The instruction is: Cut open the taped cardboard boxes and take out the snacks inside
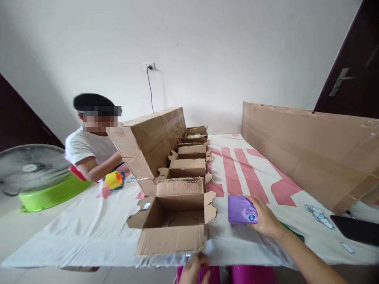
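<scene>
My right hand point(265, 219) grips the right side of a purple pack point(238, 209) with a small blue emblem, just above the tablecloth. To its left an open cardboard box point(170, 240) sits near the table's front edge, its flaps folded outward and its visible inside bare. Below the box's front flap, at the table edge, is my left hand point(195, 270). Motion blurs its fingers, and I cannot make out whether they hold anything.
Several more open boxes point(188, 167) line up behind the front one. A tall cardboard wall point(156, 138) stands left of them, another cardboard panel point(302, 150) at the right. Across the table sits a person point(91, 154) by a yellow tape roll point(114, 180). A black tablet-like object point(358, 230) lies at right.
</scene>
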A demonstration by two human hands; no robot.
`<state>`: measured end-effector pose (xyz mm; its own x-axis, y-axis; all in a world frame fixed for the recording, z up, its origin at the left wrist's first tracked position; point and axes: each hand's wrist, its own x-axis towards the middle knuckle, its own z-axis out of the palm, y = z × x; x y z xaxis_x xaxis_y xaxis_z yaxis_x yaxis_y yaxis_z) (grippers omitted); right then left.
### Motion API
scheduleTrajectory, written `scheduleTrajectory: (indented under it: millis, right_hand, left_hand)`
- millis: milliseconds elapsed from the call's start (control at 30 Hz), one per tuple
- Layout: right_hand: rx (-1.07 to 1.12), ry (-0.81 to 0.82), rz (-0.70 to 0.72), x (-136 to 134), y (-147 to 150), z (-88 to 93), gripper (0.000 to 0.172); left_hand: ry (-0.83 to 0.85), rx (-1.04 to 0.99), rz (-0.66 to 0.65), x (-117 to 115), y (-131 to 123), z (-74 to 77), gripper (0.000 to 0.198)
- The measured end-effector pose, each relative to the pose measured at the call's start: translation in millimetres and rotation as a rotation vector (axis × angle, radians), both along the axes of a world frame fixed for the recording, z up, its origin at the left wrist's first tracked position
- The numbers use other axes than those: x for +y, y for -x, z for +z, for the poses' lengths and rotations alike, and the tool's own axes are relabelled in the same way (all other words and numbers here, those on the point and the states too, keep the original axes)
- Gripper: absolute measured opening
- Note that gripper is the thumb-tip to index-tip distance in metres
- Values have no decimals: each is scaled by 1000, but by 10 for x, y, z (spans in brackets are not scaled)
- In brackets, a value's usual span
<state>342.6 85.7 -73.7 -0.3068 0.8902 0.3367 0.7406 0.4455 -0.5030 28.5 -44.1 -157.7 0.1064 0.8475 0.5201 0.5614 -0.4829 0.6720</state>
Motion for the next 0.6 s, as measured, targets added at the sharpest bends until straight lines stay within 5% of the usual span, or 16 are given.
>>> scheduleTrajectory:
  millis: [167,300,367,467,533,600]
  right_hand:
    - [34,-308,47,-91,70,690,86]
    - [57,-528,102,-441,94,1049,83]
    - [74,-567,143,-604,121,1047,85]
    - [192,-505,160,-712,185,887,98]
    - [439,-296,162,-679,247,769,112]
    - [735,14,190,-570,319,714,108]
  left_hand:
    - [-174,14,-485,308,-433,816,52]
    - [-266,-238,-318,380,-573,1381,66]
    - [-55,-445,-329,429,-610,1562,79]
    - [304,-720,-570,547,-639,1725,86]
    - [416,-840,-605,637,-633,1790,80]
    - [484,-910,-585,746,-608,1858,75]
